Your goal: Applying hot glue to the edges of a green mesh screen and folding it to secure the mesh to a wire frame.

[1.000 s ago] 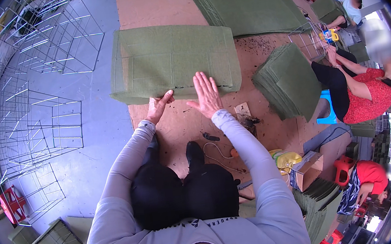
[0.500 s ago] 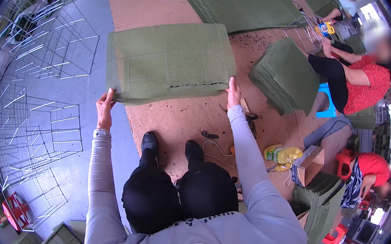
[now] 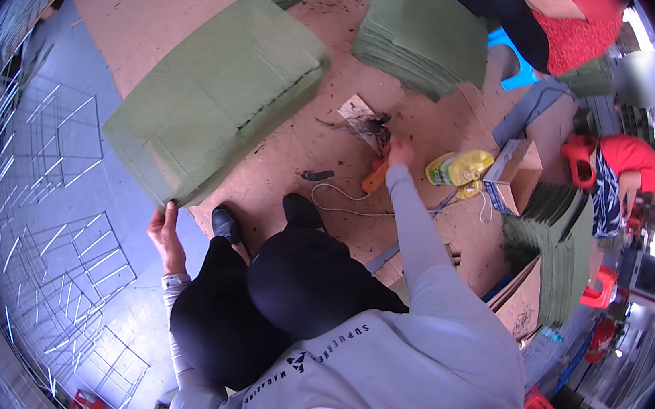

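Observation:
A green fabric-covered wire-frame box (image 3: pixel 218 96) extends ahead of me, tilted, with faint frame lines and a dark ragged seam along its near edge. My left hand (image 3: pixel 166 232) pinches its near left corner between thumb and fingers. Off the box, my right hand (image 3: pixel 398 153) is down on the right, at the upper end of an orange-handled tool (image 3: pixel 375 177) with a white cord. Its fingers are blurred and partly hidden, so I cannot tell whether they grip the tool. Just beyond them lie a dark tangled clump (image 3: pixel 371 125) and a small cardboard piece (image 3: pixel 355 110).
A stack of green sheets (image 3: pixel 421 36) stands at the far right, near a seated person in red (image 3: pixel 577 22). A yellow bottle (image 3: pixel 460 167) and an open carton (image 3: pixel 516 171) are to the right. Wire frames (image 3: pixel 76 265) cover the left floor. A black strip (image 3: pixel 317 176) lies ahead of my feet.
My right hand has let go of the box's right corner and moved down to the orange-handled tool. My left hand keeps its corner; the box now slants. The view has turned rightward.

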`<state>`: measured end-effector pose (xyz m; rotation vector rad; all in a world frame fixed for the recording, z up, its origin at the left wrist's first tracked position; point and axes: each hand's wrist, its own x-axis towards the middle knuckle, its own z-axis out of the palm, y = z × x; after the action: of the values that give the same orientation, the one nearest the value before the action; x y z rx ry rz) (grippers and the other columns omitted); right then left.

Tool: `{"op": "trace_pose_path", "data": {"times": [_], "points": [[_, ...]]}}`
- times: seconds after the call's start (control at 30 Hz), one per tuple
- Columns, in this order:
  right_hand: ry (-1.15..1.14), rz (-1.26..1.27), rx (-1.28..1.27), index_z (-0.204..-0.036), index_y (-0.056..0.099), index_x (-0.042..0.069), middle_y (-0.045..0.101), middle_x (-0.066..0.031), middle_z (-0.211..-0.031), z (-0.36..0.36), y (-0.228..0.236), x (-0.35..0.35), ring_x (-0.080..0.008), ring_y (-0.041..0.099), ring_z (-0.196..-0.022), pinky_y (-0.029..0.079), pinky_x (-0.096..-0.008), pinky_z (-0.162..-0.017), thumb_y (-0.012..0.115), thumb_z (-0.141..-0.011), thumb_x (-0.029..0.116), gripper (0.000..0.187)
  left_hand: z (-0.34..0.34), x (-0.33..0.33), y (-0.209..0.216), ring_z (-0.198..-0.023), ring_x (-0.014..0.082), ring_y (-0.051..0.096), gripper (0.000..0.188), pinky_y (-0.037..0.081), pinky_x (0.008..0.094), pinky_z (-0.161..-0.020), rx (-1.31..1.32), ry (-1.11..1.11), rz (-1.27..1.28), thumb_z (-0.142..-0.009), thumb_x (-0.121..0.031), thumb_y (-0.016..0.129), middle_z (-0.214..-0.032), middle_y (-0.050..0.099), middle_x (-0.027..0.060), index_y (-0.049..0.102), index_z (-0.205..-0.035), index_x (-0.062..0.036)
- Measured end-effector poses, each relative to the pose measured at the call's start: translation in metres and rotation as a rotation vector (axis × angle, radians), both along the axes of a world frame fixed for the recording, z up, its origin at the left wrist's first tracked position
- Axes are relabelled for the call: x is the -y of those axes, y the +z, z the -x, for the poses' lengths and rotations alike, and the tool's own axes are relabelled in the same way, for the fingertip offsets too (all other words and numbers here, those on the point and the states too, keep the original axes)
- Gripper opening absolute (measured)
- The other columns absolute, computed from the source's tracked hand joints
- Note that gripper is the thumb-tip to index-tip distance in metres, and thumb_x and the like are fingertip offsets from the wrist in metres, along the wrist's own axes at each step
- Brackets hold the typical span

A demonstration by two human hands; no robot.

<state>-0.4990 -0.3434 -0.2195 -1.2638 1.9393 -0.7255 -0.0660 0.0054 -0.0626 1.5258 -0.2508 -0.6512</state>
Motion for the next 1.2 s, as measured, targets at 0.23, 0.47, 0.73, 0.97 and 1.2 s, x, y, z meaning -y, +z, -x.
{"op": "trace_pose_path", "data": {"times": [0.23,0.47,0.73,0.97,1.2], "points": [[-0.081,-0.070,-0.069,-0.085,0.062,0.001,0.064,-0.0123,-0.073,0.047,-0.072,-0.094,-0.0281,0.062,-0.070,0.048,-0.0379,-0.066,0.068,-0.074,0.048,0.049,-0.008,-0.010,0.004,-0.086,0.0114,0.056,0.031,0.045,0.0265,-0.083,0.047,-0.024,-0.094,-0.087,-0.023,0.062,-0.094,0.062,0.0049,0.062,-0.103,0.0034],[-0.043,-0.478,-0.306,-0.105,0.057,0.004,0.061,-0.0120,-0.106,0.027,-0.083,-0.037,-0.0290,0.061,-0.086,0.050,-0.0362,-0.081,0.079,-0.064,0.040,0.059,-0.008,0.003,0.035,-0.098,0.0240,0.058,0.054,0.044,0.0315,-0.087,0.498,-0.125,-0.673,-0.073,-0.019,0.074,-0.107,0.061,0.0117,0.052,-0.119,0.0008],[-0.165,-0.324,0.936,-0.099,0.060,0.009,0.062,-0.0059,-0.087,0.041,-0.025,-0.070,-0.0194,0.061,-0.076,0.053,-0.0348,-0.065,0.073,-0.070,0.011,0.032,0.010,0.009,0.072,-0.130,0.0318,0.030,0.092,0.028,0.0455,-0.104,1.380,-0.074,-0.906,-0.063,-0.013,0.077,-0.143,0.026,0.0139,0.026,-0.140,-0.0112],[0.141,-0.182,1.423,-0.122,0.047,0.010,0.059,-0.0072,-0.109,0.043,0.129,-0.066,-0.0186,0.060,-0.092,0.050,-0.0333,-0.074,0.063,-0.081,0.007,0.044,-0.035,0.020,0.077,-0.091,0.0287,0.057,0.009,0.048,0.0390,-0.072,1.366,-0.651,-0.641,-0.076,-0.007,0.053,-0.087,0.059,0.0103,0.058,-0.083,-0.0060],[0.476,-0.208,1.017,-0.127,0.044,0.006,0.055,-0.0095,-0.119,-0.029,0.175,-0.077,-0.0200,0.055,-0.103,0.047,-0.0331,-0.085,0.062,-0.078,0.000,0.053,-0.072,0.057,0.112,-0.078,0.0311,0.063,0.013,0.050,0.0399,-0.070,1.293,-0.808,-0.695,-0.080,-0.013,0.055,-0.077,0.064,0.0136,0.066,-0.078,-0.0076]]}}
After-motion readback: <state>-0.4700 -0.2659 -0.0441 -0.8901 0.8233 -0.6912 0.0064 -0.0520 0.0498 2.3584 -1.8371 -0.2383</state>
